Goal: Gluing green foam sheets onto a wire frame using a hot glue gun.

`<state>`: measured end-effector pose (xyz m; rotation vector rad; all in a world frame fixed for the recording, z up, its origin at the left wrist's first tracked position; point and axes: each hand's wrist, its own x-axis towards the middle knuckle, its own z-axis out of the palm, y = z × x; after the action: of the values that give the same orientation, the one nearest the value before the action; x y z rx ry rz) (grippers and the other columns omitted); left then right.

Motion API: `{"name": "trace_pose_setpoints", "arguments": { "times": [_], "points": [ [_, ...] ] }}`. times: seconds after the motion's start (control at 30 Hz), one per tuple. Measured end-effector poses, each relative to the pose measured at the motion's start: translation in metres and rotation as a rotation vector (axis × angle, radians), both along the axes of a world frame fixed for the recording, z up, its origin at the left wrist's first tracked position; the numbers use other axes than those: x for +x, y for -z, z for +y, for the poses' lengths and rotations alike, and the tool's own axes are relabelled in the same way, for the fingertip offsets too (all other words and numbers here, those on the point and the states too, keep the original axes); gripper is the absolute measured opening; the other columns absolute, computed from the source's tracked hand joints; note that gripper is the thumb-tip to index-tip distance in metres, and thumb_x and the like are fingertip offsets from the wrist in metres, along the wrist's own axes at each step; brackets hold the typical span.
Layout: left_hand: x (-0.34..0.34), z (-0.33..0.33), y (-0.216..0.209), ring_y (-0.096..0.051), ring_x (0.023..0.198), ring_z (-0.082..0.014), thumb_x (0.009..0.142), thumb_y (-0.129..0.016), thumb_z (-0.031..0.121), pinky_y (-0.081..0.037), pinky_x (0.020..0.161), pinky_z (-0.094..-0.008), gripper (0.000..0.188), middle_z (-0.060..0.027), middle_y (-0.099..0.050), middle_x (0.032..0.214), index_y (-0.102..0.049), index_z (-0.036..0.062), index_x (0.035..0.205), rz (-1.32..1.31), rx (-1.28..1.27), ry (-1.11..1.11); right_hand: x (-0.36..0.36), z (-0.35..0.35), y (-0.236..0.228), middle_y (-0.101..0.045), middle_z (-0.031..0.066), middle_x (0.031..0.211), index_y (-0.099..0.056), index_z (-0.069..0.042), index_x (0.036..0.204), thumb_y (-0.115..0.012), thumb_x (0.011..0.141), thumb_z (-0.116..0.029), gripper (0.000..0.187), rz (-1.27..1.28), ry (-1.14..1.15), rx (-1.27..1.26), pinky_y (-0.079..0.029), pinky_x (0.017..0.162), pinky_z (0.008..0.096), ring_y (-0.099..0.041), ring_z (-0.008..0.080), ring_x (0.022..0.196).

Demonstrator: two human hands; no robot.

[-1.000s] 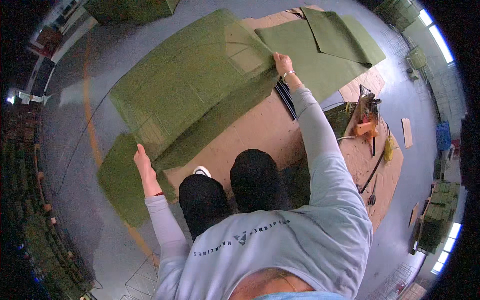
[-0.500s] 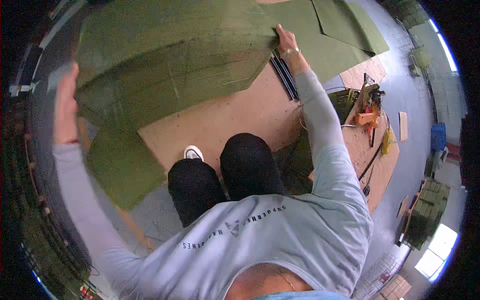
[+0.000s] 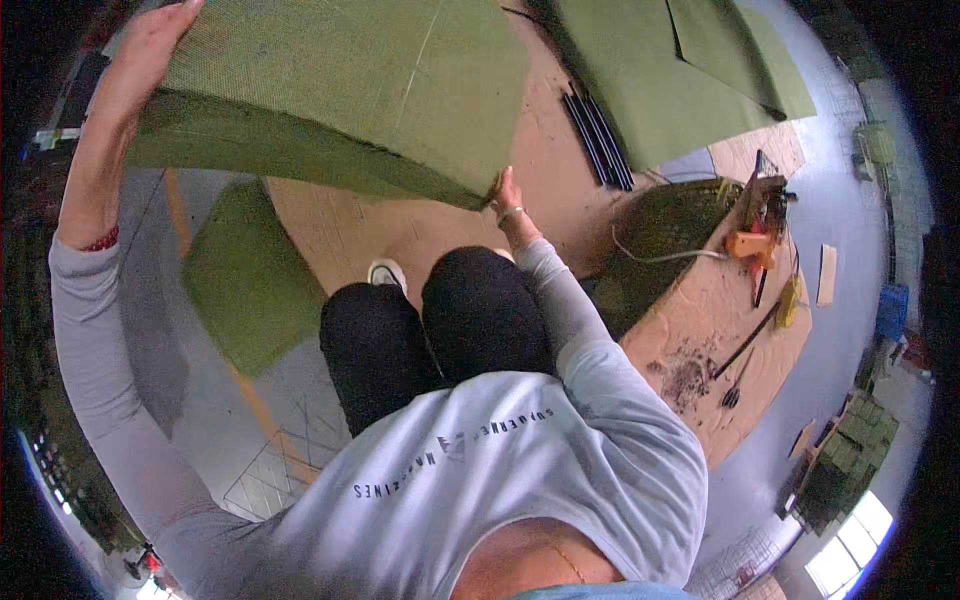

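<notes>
- Green mesh sheet is lifted off the plywood board, folded into layers, sagging between both hands; it blocks the view of the board's far end.
- Left hand is raised high, fingers curled over the sheet's upper left edge.
- Right hand is low, pinching the sheet's near right corner; fingers mostly hidden behind the fabric.
- Texture: fine woven grid, matte olive, stiff enough to hold a crease.
- More flat green sheets lie beyond, dark rods just beside them.
- Another green piece lies on the grey floor, left of the knees.
- Orange tool, cable and hand tools sit on the board's right end, with dark debris nearby.
</notes>
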<state>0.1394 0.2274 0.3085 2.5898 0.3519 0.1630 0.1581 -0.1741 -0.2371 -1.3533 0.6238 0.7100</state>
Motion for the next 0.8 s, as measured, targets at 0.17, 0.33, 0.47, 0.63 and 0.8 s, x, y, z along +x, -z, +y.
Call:
{"name": "trace_pose_setpoints", "arguments": {
  "times": [0.17,0.33,0.47,0.63,0.8],
  "points": [
    [-0.037,-0.082,0.019,-0.062,0.091,-0.0185,0.094,-0.054,0.046,-0.046,0.083,-0.0326,0.051,-0.0125,-0.068,0.098,-0.065,-0.002,0.107,-0.092,0.203,0.098,-0.082,-0.052,0.01,-0.03,0.031,0.145,-0.028,0.004,0.143,-0.063,0.08,-0.065,0.1,0.121,0.002,0.367,-0.039,0.099,0.0623,-0.037,0.0443,0.132],
    [-0.044,-0.161,0.038,-0.055,0.06,-0.0307,0.097,-0.051,0.038,-0.043,0.059,-0.0415,0.046,-0.023,-0.054,0.066,-0.056,-0.0036,0.078,-0.29,0.236,0.175,-0.094,-0.015,0.032,-0.025,0.028,0.15,-0.025,0.008,0.143,-0.047,0.087,-0.067,0.096,0.287,0.077,0.724,-0.02,0.115,0.0518,-0.025,0.0397,0.14],
    [-0.043,-0.203,0.031,-0.056,0.063,-0.0431,0.097,-0.05,0.032,-0.043,0.056,-0.0465,0.04,-0.0254,-0.056,0.068,-0.055,-0.0017,0.076,-0.143,0.223,0.115,-0.071,0.009,0.079,-0.05,0.0152,0.132,-0.046,-0.004,0.13,-0.044,0.097,-0.048,0.055,0.24,0.133,0.41,-0.038,0.103,0.0484,-0.048,0.0341,0.119],
    [-0.053,-0.268,0.048,-0.063,0.062,-0.0414,0.099,-0.042,0.034,-0.048,0.055,-0.0518,0.039,-0.021,-0.062,0.064,-0.059,0.0054,0.078,-0.072,0.485,0.023,-0.076,-0.002,0.095,-0.059,0.0101,0.116,-0.052,-0.006,0.116,-0.059,0.09,-0.033,0.037,0.144,0.271,0.595,-0.048,0.09,0.041,-0.056,0.0272,0.106],
    [-0.053,-0.335,0.076,-0.066,0.057,-0.0332,0.099,-0.044,0.031,-0.052,0.052,-0.0439,0.033,-0.0146,-0.064,0.06,-0.058,0.0057,0.084,0.014,0.414,0.022,-0.053,0.002,0.083,-0.058,0.0119,0.119,-0.053,-0.006,0.118,-0.062,0.09,-0.034,0.04,0.038,-0.007,0.507,-0.047,0.092,0.0401,-0.055,0.0278,0.111]
  ]
}}
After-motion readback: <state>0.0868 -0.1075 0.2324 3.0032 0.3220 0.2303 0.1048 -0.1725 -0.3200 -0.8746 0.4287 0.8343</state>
